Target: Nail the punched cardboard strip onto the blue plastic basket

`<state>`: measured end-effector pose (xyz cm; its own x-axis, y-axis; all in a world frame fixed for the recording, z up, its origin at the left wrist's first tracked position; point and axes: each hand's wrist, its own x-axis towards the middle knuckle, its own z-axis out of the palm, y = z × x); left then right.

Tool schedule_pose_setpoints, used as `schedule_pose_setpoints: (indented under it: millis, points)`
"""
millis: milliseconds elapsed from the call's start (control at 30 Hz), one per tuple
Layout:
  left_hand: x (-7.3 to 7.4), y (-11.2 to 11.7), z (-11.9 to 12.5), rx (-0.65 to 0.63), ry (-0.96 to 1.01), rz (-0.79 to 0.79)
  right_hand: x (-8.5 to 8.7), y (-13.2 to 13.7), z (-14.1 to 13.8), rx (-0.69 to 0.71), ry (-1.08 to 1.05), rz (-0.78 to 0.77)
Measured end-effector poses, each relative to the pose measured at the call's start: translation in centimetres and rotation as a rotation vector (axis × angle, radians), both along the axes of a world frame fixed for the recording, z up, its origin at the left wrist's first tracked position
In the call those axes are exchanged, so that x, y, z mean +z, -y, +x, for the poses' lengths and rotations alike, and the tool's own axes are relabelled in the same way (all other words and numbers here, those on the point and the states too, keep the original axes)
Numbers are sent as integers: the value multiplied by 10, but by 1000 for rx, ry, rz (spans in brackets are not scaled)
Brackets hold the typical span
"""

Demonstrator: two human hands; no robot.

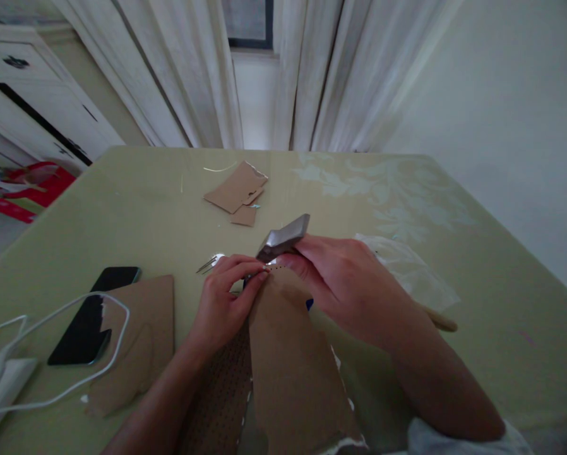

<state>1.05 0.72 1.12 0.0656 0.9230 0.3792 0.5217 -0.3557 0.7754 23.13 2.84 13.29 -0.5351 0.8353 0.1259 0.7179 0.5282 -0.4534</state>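
My left hand (pixel 226 297) pinches the far edge of a long brown cardboard piece (pixel 288 366) that runs from the table's near edge up to both hands. My right hand (pixel 345 284) is closed around a grey metal tool (pixel 283 239), which looks like a hole punch or stapler, set at the same cardboard edge. A row of small holes shows along that edge. A second perforated cardboard strip (pixel 221 398) lies under my left forearm.
A black phone (pixel 94 316) and a white cable (pixel 65 354) rest on another cardboard sheet (pixel 141 341) at the left. Cardboard scraps (pixel 238 189) lie farther back. Metal tweezers (pixel 210 262) and a clear plastic bag (pixel 406 265) flank my hands on the green table (pixel 477 303).
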Motion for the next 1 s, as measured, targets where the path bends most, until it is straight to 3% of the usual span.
schedule_pose_setpoints:
  millis: [200,400,567,767,1000]
  points:
    - [-3,1,-1,-9,17,-21,-3,-4,-3,34,106,-87]
    - [-1,1,0,7,49,-66,-3,-5,-2,4,13,-63]
    - [1,3,-3,-32,52,-81,-6,-6,-4,73,119,-111]
    - [-2,6,-7,-92,45,-198,2,-7,6,20,-162,-82]
    - [-5,6,-5,-132,112,-360,-11,-16,-2,88,72,-239]
